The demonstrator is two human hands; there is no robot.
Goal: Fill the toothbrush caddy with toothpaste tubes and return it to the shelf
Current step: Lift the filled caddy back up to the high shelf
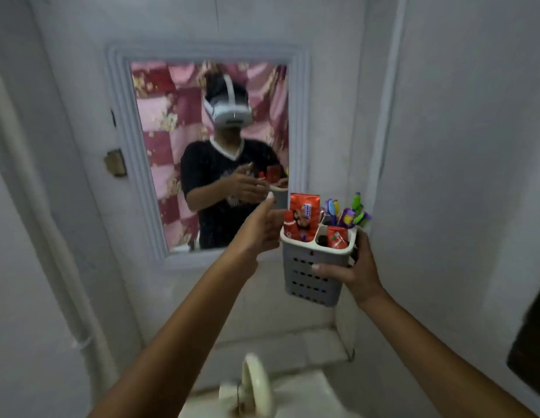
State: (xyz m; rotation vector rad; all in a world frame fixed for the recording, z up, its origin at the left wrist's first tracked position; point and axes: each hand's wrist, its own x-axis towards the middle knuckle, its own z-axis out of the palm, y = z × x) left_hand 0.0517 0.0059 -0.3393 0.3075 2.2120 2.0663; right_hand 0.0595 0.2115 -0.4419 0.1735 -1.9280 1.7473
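Both hands grip caddy (315, 267): right hand (353, 273) on wall, left hand (267, 227) at rim. Light, stiff plastic; toothpaste tubes (302, 220) top-heavy, keep upright.

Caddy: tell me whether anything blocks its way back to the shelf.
The shelf cannot be made out in this view. Both hands hold the caddy up beside the mirror: right hand around its body, left hand at its rim. Nothing visible stands between it and the wall behind.
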